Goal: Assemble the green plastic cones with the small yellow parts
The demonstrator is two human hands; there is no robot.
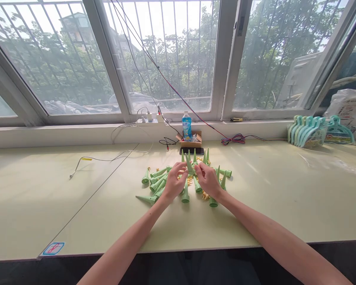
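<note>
My left hand [176, 180] is closed on a green cone [189, 163], which points upward between my hands. Close beside its base, my right hand [208, 180] has its fingers pinched together; what they hold, if anything, is too small to make out. Several more green cones [185, 196] lie or stand on the table around and beneath my hands. Small yellow pieces [205, 196] are scattered among them, partly hidden by my fingers and the cones.
Behind the cones are a dark phone [191, 151] and a cardboard box [191, 144] with a blue bottle [186, 126]. Cables [233, 139] trail along the window side of the table [106, 221]. Pastel hangers [307, 130] stand at the far right.
</note>
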